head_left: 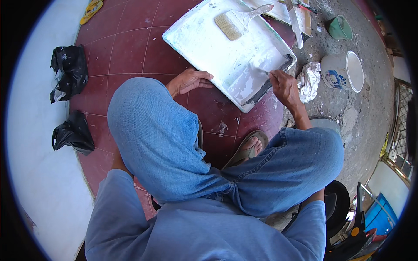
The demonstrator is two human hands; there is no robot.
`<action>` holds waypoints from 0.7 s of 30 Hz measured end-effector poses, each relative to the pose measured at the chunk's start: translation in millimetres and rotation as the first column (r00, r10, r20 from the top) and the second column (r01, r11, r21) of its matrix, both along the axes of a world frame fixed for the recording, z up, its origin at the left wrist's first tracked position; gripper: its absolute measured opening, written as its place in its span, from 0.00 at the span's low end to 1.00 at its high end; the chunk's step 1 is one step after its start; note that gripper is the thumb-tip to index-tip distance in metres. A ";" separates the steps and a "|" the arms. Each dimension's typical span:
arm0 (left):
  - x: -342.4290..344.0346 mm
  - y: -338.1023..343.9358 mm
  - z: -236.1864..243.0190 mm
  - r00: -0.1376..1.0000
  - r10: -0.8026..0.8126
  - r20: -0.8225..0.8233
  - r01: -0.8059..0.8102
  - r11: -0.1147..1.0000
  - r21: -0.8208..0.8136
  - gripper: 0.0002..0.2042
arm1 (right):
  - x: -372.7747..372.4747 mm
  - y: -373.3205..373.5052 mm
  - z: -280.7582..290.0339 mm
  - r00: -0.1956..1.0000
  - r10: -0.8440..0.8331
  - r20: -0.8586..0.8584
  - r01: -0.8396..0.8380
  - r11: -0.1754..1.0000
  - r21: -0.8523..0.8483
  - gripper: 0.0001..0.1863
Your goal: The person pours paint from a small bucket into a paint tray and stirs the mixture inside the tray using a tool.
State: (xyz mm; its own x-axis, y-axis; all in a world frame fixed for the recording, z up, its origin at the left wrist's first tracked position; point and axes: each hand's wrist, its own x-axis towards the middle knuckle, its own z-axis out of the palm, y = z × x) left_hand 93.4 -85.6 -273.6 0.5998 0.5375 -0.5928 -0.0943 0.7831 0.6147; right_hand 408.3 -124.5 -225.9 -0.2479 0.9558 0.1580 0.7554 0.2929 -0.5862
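A white paint tray smeared with paint lies tilted on the view's diagonal, with a wide paintbrush resting on its upper part. My left hand grips the tray's near left edge, its fingers curled at the rim. My right hand is closed on a scraping tool, mostly hidden by the hand, whose pale tip reaches into the wet paint near the tray's right end. A crumpled white cloth lies just right of that hand.
Beyond lie a long blade, a green cup and another board. A white bucket stands right. Two black bags sit by the left wall. Yellow sandals are top left; black gear is lower right.
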 end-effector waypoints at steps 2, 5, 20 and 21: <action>1.6 0.6 1.0 1.000 0.000 0.002 0.000 1.000 0.000 0.20 | 12.1 -2.1 -1.2 0.999 -0.034 -0.019 0.034 0.999 0.012 0.06; 0.3 0.3 0.4 1.000 0.007 0.003 -0.007 1.000 0.004 0.20 | 22.7 9.7 1.6 0.989 -0.141 0.032 0.141 0.990 -0.005 0.06; -0.9 1.3 0.4 1.000 -0.004 0.000 0.004 1.000 -0.012 0.20 | 27.3 37.7 6.4 0.995 -0.099 0.002 0.099 0.994 0.050 0.08; -1.0 1.5 0.5 1.000 -0.002 -0.008 0.002 1.000 -0.005 0.20 | 32.0 41.7 4.2 0.995 -0.101 0.003 0.100 0.994 0.051 0.08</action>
